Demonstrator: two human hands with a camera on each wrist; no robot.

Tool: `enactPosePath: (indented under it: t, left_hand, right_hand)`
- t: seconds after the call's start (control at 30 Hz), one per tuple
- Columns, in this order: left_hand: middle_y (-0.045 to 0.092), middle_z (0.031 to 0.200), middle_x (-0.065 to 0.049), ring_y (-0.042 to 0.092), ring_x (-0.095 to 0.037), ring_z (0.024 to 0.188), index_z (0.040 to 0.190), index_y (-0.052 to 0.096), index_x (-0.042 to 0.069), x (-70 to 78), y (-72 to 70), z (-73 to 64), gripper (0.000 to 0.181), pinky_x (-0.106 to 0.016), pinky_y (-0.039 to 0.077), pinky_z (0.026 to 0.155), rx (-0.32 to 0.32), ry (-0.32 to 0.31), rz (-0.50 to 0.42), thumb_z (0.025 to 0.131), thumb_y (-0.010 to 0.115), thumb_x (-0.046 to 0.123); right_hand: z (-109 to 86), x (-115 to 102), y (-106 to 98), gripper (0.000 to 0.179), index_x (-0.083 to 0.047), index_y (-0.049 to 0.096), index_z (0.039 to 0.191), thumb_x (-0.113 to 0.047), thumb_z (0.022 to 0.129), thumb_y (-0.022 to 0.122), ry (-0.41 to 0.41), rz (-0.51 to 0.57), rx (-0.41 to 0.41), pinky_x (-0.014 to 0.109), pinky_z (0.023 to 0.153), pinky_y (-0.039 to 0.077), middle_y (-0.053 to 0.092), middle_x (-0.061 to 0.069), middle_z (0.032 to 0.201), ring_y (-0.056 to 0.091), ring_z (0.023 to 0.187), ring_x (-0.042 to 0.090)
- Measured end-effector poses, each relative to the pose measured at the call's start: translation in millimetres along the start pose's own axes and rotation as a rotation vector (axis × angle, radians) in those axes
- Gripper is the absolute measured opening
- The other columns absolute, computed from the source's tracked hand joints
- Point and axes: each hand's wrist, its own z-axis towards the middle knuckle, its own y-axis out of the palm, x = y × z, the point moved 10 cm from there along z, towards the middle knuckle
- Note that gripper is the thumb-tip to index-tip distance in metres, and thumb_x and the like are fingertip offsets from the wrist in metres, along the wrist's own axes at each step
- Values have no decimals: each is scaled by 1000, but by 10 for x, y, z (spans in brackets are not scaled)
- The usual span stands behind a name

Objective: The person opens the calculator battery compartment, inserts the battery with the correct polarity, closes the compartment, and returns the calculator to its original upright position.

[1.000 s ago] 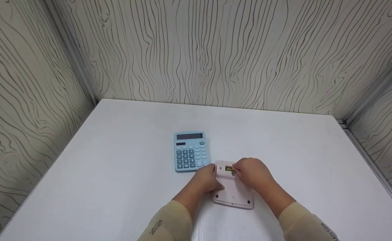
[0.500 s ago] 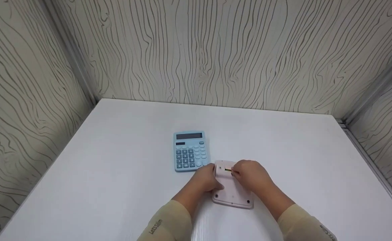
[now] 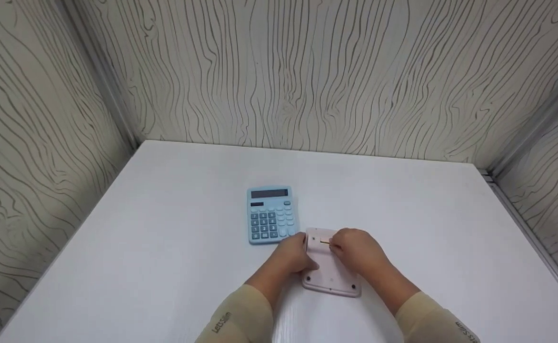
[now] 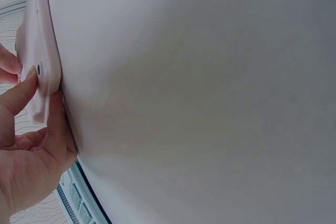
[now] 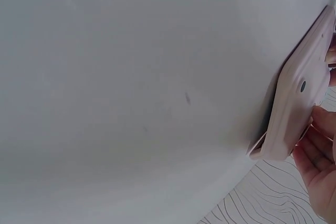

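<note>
A pink calculator (image 3: 329,274) lies face down on the white table, its battery compartment at the far end. My left hand (image 3: 292,253) grips its left edge, thumb on the back and fingers along the side. My right hand (image 3: 357,245) has curled fingers and thumb at the compartment, pinching a small pink battery cover (image 3: 325,239) whose right part they hide. Below the cover shows a thin dark and yellow slit. In the right wrist view the thumb (image 5: 323,119) sits close over the calculator's back.
A light blue calculator (image 3: 272,214) lies face up just beyond my left hand, close to the pink one. The white table (image 3: 184,214) meets patterned panels (image 3: 279,71) at the back and sides.
The green battery seen in the opening one second ago is now covered down to a thin slit. My right fingers have shifted slightly; the left hand stays on the calculator.
</note>
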Motion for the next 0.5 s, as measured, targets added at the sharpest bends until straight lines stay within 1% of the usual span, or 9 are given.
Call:
enactPosePath:
  t: [0.13,0.23,0.37,0.5]
  left_hand:
    - [54,124,-11,51,-24,112,131,45,5,1,4,7,75,-38,38,99,-5,3,13,65,81,16]
    - [55,122,-9,53,-23,108,129,47,6,-6,10,11,73,-38,39,98,-10,-4,-6,65,82,15]
    - [57,120,-7,54,-22,106,127,50,8,-15,15,11,70,-38,41,96,-14,-19,-35,65,82,14]
    - [57,120,-8,53,-24,110,126,50,8,-7,14,14,70,-39,40,97,-12,-10,-20,65,81,14]
  right_hand:
    - [-17,-1,8,14,-11,72,92,-19,83,66,-4,-1,-12,35,81,51,69,3,92,64,91,20]
    - [-29,-9,-3,14,-11,72,93,-19,82,67,-4,-2,-12,34,83,50,69,4,95,64,94,21]
    - [-48,-25,-15,14,-12,72,94,-18,82,67,-7,-16,-6,33,83,50,68,3,96,63,95,19]
    - [-52,-44,-11,13,-12,72,93,-17,83,66,-23,-13,-12,31,82,50,67,1,94,63,93,18]
